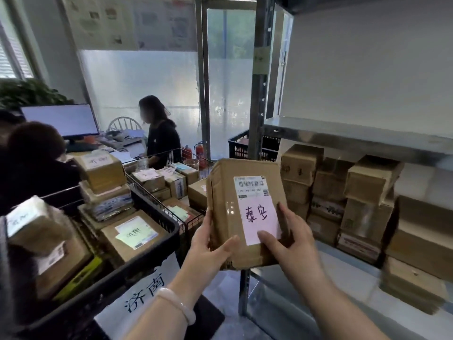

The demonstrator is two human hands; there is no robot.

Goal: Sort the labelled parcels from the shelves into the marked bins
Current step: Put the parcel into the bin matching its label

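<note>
Holding a brown cardboard parcel (228, 217) up in front of me, I grip its lower left edge with my left hand (210, 244) and its lower right edge with my right hand (291, 246), thumb on the pink handwritten label (259, 217). The parcel hangs between the black bin (81, 298) of parcels at my left and the shelf (343, 136) stacked with boxes (367, 182) at my right.

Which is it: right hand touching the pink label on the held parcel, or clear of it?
Touching. Head view: the thumb of the right hand lies on the lower right corner of the pink label on the cardboard parcel.
</note>
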